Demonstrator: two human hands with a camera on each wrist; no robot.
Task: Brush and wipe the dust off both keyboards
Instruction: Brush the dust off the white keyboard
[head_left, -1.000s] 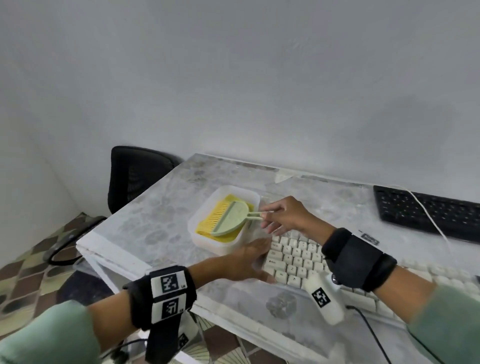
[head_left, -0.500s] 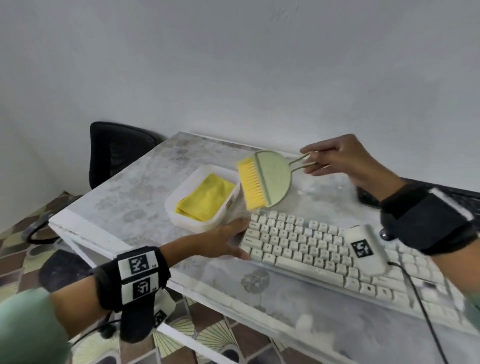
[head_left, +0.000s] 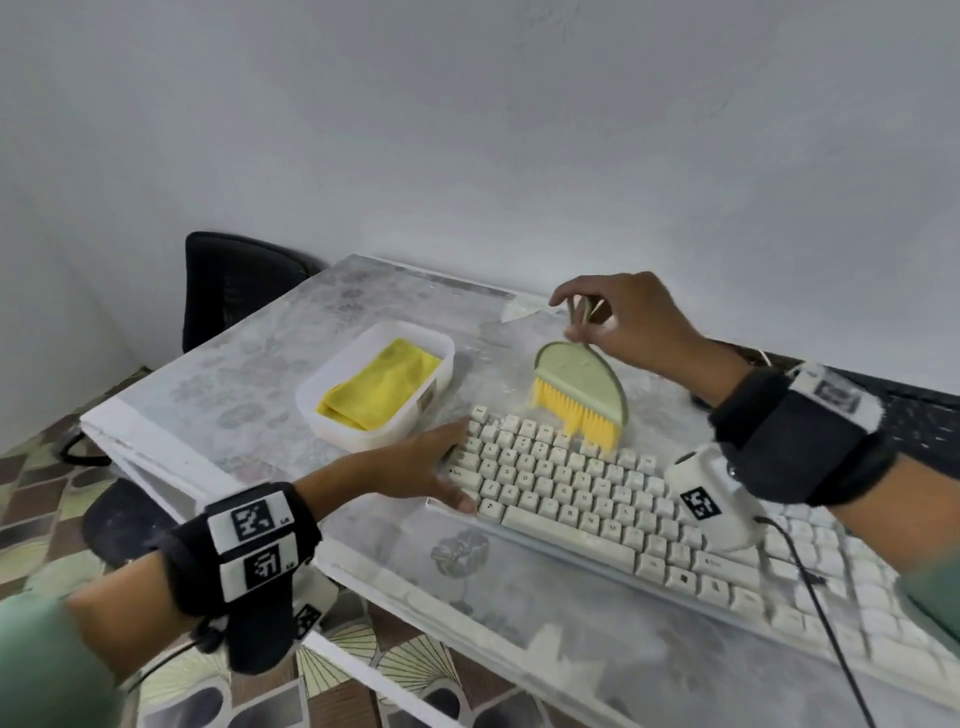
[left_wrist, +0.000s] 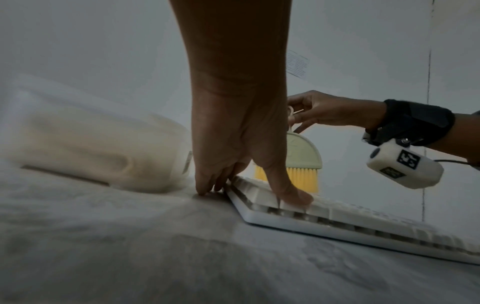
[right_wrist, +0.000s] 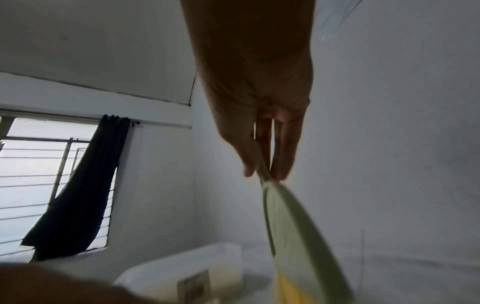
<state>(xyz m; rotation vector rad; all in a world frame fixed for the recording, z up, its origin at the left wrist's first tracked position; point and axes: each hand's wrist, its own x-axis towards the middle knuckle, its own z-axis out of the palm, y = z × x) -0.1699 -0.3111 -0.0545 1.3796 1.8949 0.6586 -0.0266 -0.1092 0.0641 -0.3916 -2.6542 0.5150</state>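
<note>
Now that the brush (head_left: 579, 392) has swung down from mid-air, the right hand (head_left: 631, 322) pinching its handle sets bristles on the white keyboard's (head_left: 597, 499) top row, the left hand (head_left: 415, 470) flat, bracing it on the table (head_left: 260, 374).

We see the white keyboard (head_left: 597, 499) run off the head view's right edge, partly covered by the right wrist's camera. The black keyboard (head_left: 919, 421) shows only as a blurred strip behind that wrist. In the right wrist view the brush (right_wrist: 298, 236) is smeared, its bristles cut off below.
</note>
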